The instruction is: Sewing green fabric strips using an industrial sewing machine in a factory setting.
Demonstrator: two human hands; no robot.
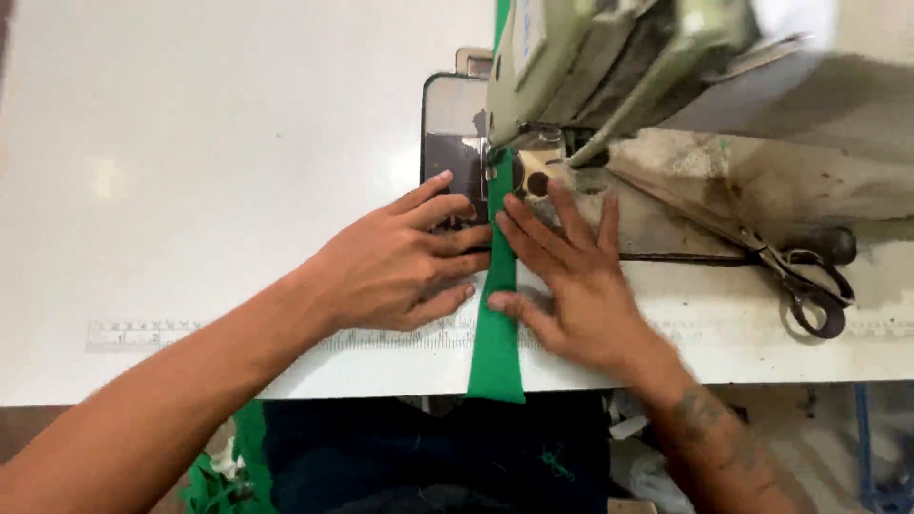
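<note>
A narrow green fabric strip runs from the table's front edge up under the presser foot of a pale green sewing machine. My left hand lies flat on the table, fingertips pressing the strip's left edge. My right hand lies flat on the other side, its fingers spread along the strip's right edge close to the needle area. Neither hand grips anything; both only press down on the cloth.
A white sewing table carries a ruler printed or stuck along its front. Dark scissors lie at the right by the machine base. A metal needle plate sits left of the foot. More green cloth hangs below the table.
</note>
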